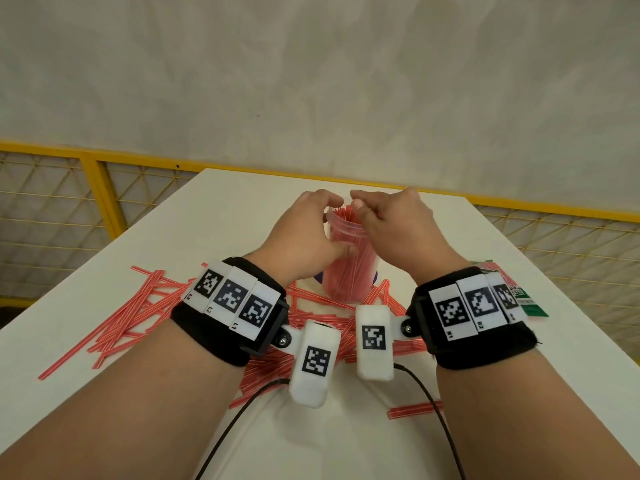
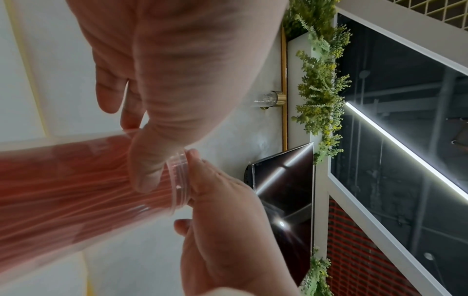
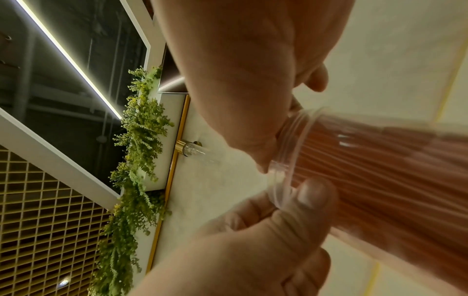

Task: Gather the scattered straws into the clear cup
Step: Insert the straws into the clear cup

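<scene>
The clear cup point(image 1: 348, 268) stands upright mid-table, packed with red straws point(image 1: 341, 214). My left hand point(image 1: 313, 230) grips its upper wall, thumb on the near side and fingers curled over the rim. My right hand point(image 1: 384, 216) curls over the mouth from the right, thumb and fingertips at the straw tops. In the left wrist view my thumb presses the cup point(image 2: 83, 190) just below the threaded rim point(image 2: 180, 180), where the right hand point(image 2: 222, 220) also touches. The right wrist view shows the cup point(image 3: 380, 180). Scattered straws point(image 1: 135, 317) lie left of the cup, around its base and near my wrists.
The white table point(image 1: 242, 209) ends at a yellow mesh railing point(image 1: 104, 199) behind and to both sides. A green packet point(image 1: 524, 299) lies at the right. Something purple point(image 1: 320, 277) peeks out at the cup's base. A few straws point(image 1: 414, 408) lie near the front right.
</scene>
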A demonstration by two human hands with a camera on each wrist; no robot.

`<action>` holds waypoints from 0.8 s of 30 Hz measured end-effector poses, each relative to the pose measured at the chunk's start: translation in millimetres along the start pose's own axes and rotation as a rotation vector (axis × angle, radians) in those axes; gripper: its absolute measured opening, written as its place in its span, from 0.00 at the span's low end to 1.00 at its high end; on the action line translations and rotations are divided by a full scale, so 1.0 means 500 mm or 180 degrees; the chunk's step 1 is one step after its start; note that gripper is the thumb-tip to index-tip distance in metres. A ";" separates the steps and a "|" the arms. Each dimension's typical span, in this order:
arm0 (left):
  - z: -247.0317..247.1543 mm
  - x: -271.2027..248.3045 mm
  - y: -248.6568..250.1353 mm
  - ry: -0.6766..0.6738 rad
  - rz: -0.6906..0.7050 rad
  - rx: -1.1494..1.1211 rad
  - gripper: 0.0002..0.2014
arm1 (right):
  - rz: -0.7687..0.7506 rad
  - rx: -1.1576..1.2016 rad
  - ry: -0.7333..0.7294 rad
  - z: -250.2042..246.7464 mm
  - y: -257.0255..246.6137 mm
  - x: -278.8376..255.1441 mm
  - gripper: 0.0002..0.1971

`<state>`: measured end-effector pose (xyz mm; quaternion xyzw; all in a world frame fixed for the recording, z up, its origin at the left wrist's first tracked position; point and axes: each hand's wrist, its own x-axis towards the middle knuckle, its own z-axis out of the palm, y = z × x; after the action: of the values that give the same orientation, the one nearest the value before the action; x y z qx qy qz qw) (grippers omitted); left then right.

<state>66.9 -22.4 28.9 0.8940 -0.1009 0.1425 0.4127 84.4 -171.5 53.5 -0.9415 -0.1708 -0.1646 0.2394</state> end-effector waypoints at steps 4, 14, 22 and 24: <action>-0.002 -0.001 -0.002 0.0077 0.0108 0.0113 0.39 | 0.0132 0.0369 0.0325 -0.036 0.000 -0.002 0.16; 0.001 -0.009 0.007 0.0018 0.0460 0.1082 0.32 | 0.0338 -0.0219 -0.0165 -0.083 -0.001 -0.017 0.26; 0.007 -0.015 0.012 -0.0198 0.0622 0.1330 0.31 | 0.0268 -0.0482 -0.0421 -0.073 0.007 -0.014 0.28; 0.000 -0.017 0.018 -0.0094 0.0604 0.1184 0.31 | 0.0303 -0.0291 -0.0094 -0.086 0.015 -0.014 0.28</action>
<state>56.5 -27.8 32.6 0.9433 -0.1626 0.1838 0.2237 71.3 -201.0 83.4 -0.9608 -0.1216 -0.1468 0.2012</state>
